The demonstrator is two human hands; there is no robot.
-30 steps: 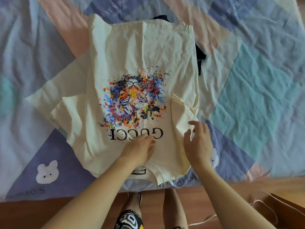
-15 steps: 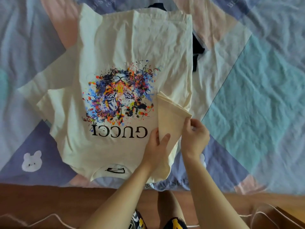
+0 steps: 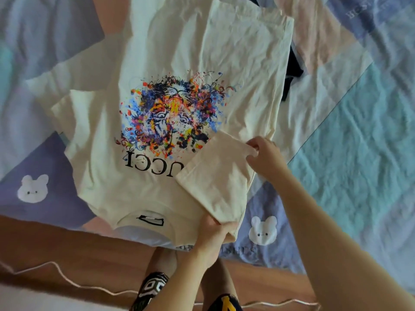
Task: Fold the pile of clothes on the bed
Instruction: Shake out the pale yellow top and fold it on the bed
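Cream T-shirt (image 3: 179,52) spread print-up on the bed (image 3: 359,131), collar at the near edge, tiger print (image 3: 173,117) taken as landmark. Right sleeve (image 3: 215,173) turned inward across the chest, lying just right of and below the print, partly covering the lettering; placed so, most likely, to square off that side before the body is folded. Right hand (image 3: 267,158) at the sleeve's far corner, right of the print: grip closed in a pinch on the hem, apparently to pull the flap taut and flat. Left hand (image 3: 213,234) below the print at the shoulder by the collar: grip curled round the folded edge, seemingly to pin the crease. Left sleeve (image 3: 67,104) left of the print, not yet folded. Dark garment (image 3: 293,70) peeking out from beneath the shirt, right of the print.
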